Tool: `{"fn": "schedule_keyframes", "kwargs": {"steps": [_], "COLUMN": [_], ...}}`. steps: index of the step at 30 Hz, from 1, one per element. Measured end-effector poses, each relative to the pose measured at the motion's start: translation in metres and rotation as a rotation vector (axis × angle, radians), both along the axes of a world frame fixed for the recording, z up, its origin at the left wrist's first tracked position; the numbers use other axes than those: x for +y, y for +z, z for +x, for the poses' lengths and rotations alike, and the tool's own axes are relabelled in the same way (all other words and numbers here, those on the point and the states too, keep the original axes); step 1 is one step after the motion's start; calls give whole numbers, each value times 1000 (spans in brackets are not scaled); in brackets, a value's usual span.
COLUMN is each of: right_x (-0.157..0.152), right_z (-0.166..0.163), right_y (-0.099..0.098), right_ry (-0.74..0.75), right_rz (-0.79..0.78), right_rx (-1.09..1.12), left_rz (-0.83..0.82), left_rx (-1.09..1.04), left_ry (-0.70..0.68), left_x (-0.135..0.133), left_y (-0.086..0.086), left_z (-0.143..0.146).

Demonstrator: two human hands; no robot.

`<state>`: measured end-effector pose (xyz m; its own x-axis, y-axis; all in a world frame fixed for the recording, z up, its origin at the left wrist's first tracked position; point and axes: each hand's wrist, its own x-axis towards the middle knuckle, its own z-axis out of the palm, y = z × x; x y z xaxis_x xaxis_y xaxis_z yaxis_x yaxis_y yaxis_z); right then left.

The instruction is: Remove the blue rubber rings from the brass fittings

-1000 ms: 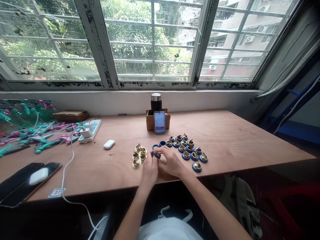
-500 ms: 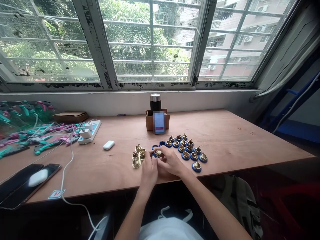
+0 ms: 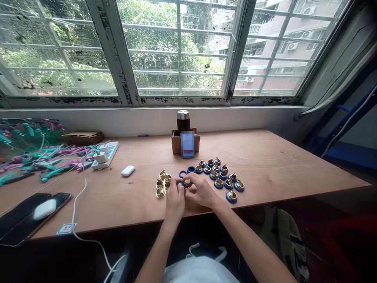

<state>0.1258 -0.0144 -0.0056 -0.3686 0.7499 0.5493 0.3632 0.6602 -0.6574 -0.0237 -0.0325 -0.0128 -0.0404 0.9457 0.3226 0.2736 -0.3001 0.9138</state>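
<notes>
Wooden table (image 3: 279, 157) below barred windows (image 3: 179, 59)

Before you, the clips (image 3: 160, 192) look like glossy, brassy metal and the rings (image 3: 191, 172) like smooth plastic, on a matt wood desk (image 3: 141, 204), with a shiny metal bottle cap (image 3: 183, 115), a matt cardboard box (image 3: 176, 146) and a rough, flaking window frame (image 3: 123, 84).

Gold piece (image 3: 186, 182) against blue ring (image 3: 183, 184), held between hands (image 3: 202, 190)
</notes>
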Motion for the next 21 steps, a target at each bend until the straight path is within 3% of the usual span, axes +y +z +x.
{"fn": "schedule_keyframes", "kwargs": {"steps": [8, 14, 21], "right_x": [-2, 1, 2], "right_z": [1, 2, 1], "right_y": [4, 2, -4], "right_ry": [30, -32, -43], "right_rz": [-43, 53, 110], "right_rx": [41, 15, -38], "left_rz": [-20, -35, -78], "left_rx": [-38, -143, -88], "left_ry": [-7, -81, -54], "left_x": [1, 3, 3], "left_y": [-2, -5, -3], "left_z": [-2, 1, 3]}}
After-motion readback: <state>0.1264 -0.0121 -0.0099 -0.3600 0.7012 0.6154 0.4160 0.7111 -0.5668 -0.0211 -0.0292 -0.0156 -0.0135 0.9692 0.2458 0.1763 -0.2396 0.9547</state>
